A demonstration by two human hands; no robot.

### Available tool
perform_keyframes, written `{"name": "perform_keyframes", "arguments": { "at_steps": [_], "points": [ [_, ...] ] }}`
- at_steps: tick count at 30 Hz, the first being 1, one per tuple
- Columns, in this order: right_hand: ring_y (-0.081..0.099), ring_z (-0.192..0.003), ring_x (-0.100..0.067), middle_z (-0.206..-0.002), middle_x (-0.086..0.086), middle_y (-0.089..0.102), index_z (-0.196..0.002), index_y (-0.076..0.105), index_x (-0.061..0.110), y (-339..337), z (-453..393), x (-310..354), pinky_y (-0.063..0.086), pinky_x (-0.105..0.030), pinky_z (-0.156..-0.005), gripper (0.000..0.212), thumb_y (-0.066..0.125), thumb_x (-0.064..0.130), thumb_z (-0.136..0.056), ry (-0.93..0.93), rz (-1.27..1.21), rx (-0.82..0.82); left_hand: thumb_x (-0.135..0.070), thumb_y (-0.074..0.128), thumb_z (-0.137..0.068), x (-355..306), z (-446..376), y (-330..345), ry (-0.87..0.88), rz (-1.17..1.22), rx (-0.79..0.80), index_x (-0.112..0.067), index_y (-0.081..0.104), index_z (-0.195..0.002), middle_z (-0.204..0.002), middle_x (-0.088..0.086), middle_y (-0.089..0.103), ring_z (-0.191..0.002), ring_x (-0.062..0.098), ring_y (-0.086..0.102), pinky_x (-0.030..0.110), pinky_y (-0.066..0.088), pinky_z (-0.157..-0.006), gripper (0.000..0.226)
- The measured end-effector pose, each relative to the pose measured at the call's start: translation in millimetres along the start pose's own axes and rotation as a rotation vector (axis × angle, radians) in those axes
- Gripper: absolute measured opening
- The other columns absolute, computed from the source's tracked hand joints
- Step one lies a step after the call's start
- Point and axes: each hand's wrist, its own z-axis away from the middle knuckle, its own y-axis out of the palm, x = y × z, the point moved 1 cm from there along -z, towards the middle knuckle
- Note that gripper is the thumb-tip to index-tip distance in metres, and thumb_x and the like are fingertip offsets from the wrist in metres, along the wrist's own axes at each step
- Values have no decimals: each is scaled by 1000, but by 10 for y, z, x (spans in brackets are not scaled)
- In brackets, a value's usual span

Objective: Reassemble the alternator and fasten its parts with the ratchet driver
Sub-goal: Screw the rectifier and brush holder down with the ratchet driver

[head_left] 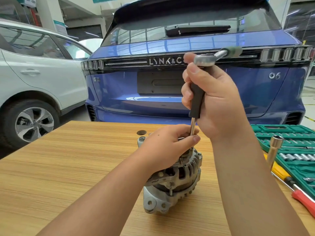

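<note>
Now you had the alternator [172, 181] upright on the desk [68, 167], left hand [163, 147] pinching the driver's shaft, right hand [216, 103] wrapped tight around the driver [197, 99]. Heavy, rigid casting, likely tippy; brace its body.

Table [68, 167]: light wood-grain top, filling the foreground
Socket set case [293, 138]: green, open, at the table's right edge
Loose socket [274, 150]: long, silver, upright beside the case
Blue car [170, 92]: rear facing the table
White car [34, 79]: parked left of the blue one
</note>
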Motion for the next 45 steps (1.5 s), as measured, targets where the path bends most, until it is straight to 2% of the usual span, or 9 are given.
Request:
{"name": "perform_keyframes", "arguments": {
  "at_steps": [6, 13, 15, 18, 24, 29, 36, 40, 45],
  "points": [
    [44, -60, -20, -81, -10, 50, -120, 59, 33, 45, 13, -89, 38, -31, -51, 38, 59, 3, -96, -304, 186, 19, -50, 48, -105, -24, 7, -6, 13, -19, -4, -50, 59, -95, -63, -36, 54, -59, -15, 49, 27, 32, -60, 15],
    [45, -64, -23, -94, -20, 53, -117, 67, 28, 30, -18, -161, 37, -27, -54, 36, 45, 35, -90, -161, -27, 115, -53, 49, -103, -17, 9, -6, -14, -13, -10, -46, 67, -114, -87, -27, 68, -83, -5, 60, 36, 52, -77, 23],
    [50, -63, -20, -90, -15, 58, -116, 68, 27, 20, -24, -157, 38, -26, -53, 37, 41, 41, -94, -140, -21, 94, -54, 49, -103, -12, 9, -5, -11, -12, -10, -46, 67, -113, -77, -31, 63, -73, -9, 56, 32, 46, -69, 22],
    [56, -60, -13, -89, -6, 63, -110, 68, 28, 49, -21, -143, 40, -24, -51, 34, 47, 47, -92, -109, 28, 46, -55, 48, -103, -18, 11, -5, -25, -8, -9, -47, 66, -117, -95, -27, 69, -89, -5, 61, 37, 54, -84, 25],
    [38, -51, -16, -73, 0, 55, -85, 67, 20, 56, 13, -42, 31, -22, -47, 17, 65, 35, -92, -84, 44, -65, -54, 50, -103, -14, 16, 1, -10, -11, -16, -48, 65, -119, -102, -27, 70, -89, -7, 60, 32, 49, -77, 24],
    [28, -54, -19, -69, 1, 48, -90, 60, 15, -21, -24, -14, 28, -23, -47, 10, 67, 18, -96, -50, 115, -145, -56, 50, -102, -4, -3, 5, -4, -12, -7, -47, 63, -129, -114, -28, 69, -102, -4, 61, 33, 51, -86, 31],
    [40, -59, -21, -84, -13, 46, -124, 57, 30, 64, 17, -81, 34, -33, -54, 38, 57, 2, -98, -261, 154, 30, -52, 47, -104, -4, -11, 7, -3, -21, -14, -47, 64, -109, -68, -37, 56, -64, -17, 50, 25, 34, -62, 17],
    [35, -57, -28, -77, -9, 52, -119, 64, 31, 30, 4, -120, 32, -32, -51, 45, 47, -3, -95, -256, 129, 25, -49, 48, -104, -21, 3, 3, -4, -15, -5, -43, 66, -115, -68, -40, 55, -66, -19, 50, 20, 33, -62, 21],
    [43, -57, -22, -87, -12, 59, -127, 58, 14, -5, 5, -102, 33, -28, -54, 41, 35, 24, -95, -140, -88, 97, -50, 50, -103, 1, -3, 3, -14, 3, -13, -45, 67, -115, -75, -37, 60, -74, -18, 53, 23, 37, -67, 21]
  ]
}}
